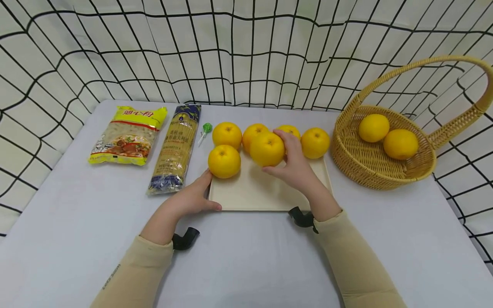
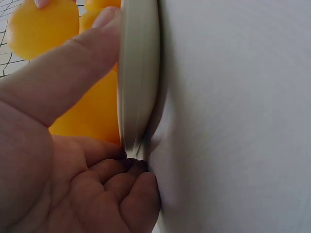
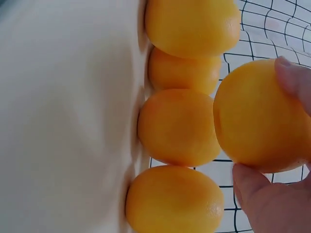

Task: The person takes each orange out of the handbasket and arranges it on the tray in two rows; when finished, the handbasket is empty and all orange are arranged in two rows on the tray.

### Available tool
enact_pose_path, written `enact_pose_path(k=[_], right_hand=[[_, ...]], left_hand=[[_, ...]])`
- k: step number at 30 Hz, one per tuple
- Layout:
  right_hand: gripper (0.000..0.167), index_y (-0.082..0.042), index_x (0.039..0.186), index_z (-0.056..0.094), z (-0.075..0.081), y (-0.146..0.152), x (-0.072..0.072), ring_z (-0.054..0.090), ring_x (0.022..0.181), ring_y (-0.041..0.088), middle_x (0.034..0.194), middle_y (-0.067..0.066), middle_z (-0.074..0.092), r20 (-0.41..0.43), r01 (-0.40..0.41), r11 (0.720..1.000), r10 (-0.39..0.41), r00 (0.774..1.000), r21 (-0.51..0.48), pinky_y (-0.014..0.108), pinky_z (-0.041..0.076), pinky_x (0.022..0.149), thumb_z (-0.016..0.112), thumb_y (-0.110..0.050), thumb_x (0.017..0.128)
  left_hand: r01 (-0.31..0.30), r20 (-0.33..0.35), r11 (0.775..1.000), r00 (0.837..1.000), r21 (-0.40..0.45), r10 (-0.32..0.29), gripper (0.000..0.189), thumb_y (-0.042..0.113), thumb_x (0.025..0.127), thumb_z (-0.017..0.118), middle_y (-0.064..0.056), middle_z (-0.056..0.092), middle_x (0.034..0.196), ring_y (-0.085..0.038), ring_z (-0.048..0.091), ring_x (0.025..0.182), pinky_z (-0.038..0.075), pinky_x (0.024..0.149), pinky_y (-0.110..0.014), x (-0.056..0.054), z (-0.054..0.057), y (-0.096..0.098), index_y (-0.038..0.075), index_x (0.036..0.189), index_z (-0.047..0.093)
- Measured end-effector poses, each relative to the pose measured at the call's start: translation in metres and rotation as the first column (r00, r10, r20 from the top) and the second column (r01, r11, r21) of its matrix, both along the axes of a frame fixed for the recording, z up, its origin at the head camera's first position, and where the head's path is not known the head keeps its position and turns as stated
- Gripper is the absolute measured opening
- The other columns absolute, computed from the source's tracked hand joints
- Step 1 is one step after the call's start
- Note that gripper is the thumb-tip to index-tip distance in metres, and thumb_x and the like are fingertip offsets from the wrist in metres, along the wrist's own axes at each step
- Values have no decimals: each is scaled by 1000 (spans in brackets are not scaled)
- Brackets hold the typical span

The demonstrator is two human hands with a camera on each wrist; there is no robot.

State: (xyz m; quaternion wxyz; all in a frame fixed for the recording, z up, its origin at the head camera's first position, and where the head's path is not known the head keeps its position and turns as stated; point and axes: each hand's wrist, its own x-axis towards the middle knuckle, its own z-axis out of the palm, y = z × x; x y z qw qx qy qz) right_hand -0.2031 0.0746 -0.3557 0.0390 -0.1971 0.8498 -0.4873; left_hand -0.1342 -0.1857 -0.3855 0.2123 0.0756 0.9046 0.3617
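My right hand (image 1: 294, 164) pinches an orange (image 1: 267, 149) between thumb and fingers. In the right wrist view this orange (image 3: 262, 116) is held up off the cream tray (image 1: 265, 192), above the row of oranges. Several more oranges rest on the tray: a back row that includes an orange (image 1: 315, 142) at the right end, and one orange (image 1: 224, 161) in front at the left. My left hand (image 1: 194, 194) grips the tray's front left corner. In the left wrist view its thumb (image 2: 68, 73) lies along the rim, with the other fingers curled against the side.
A wicker basket (image 1: 373, 183) with a tall handle stands on the right, two oranges (image 1: 400, 144) inside. Left of the tray lie a green lollipop (image 1: 207, 128), a spaghetti pack (image 1: 175, 149) and a yellow noodle bag (image 1: 129, 136). Black netting (image 1: 252, 53) surrounds the white table.
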Motion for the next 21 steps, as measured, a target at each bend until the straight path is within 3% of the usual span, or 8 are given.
enact_pose_path(k=[12,21], right_hand=[[87,-29,143,23,-12,-13,2,39,124,20,146,4,26,113,-28,993,14,993,119,39,47,93,74,-13,74],[89,-25,144,21,-20,-23,4,41,122,18,146,1,31,159,-35,981,5,987,191,36,46,94,74,-15,74]], left_hand=[[-2,-1,1000,1000,-6,2,110,27,71,76,-15,-2,153,-33,6,140,10,113,-50,1,-1,-1,5,146,-2],[3,-13,1000,1000,1,-3,110,26,71,76,-14,-2,153,-32,5,141,9,113,-49,1,-3,-1,5,146,-2]])
